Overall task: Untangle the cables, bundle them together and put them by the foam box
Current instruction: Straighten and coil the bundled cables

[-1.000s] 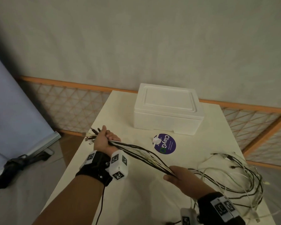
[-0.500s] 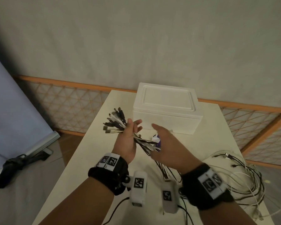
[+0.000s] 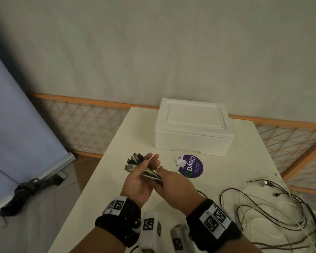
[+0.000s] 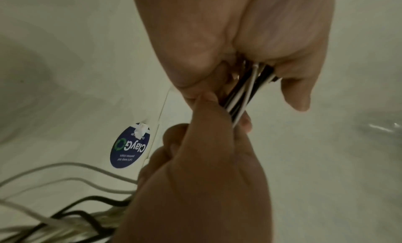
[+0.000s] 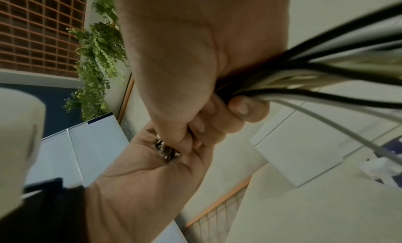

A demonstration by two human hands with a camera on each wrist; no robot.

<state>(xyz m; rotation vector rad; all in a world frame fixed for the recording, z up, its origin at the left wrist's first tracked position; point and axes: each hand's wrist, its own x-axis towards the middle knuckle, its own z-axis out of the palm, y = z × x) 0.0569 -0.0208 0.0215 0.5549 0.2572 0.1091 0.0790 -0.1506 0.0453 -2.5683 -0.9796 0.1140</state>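
White and black cables [image 3: 150, 173]: right hand [image 3: 173, 185] has slid up to left hand [image 3: 139, 181]; both grip them near plugs [image 3: 133, 161]. Ends aligned, I'd bundle next.

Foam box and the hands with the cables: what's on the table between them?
Head view shows a round purple sticker with a small white clip on it.

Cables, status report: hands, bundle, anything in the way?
Left hand and right hand both grip the cables near the plugs. Tails loose on table, untied. Foam box ahead; round sticker lies between.
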